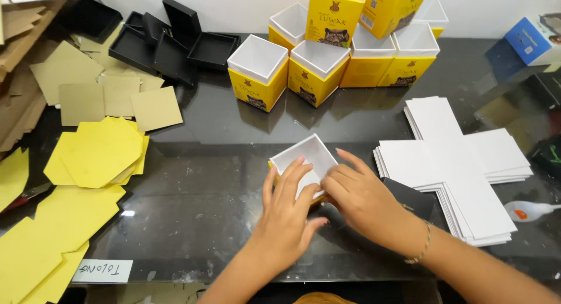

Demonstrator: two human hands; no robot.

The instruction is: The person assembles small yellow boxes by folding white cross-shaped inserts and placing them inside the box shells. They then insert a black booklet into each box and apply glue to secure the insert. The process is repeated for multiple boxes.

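We press the white liner into the yellow box (304, 163), left hand (286, 213) and right hand (359, 199) flat, fingers seemingly pinching its near wall; next, seat corners.

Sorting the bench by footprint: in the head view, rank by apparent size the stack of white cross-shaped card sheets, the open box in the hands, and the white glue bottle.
1. Stack of white cross-shaped sheets
2. Open box, partly hidden by both hands
3. White glue bottle, smallest, though cut off at the frame edge
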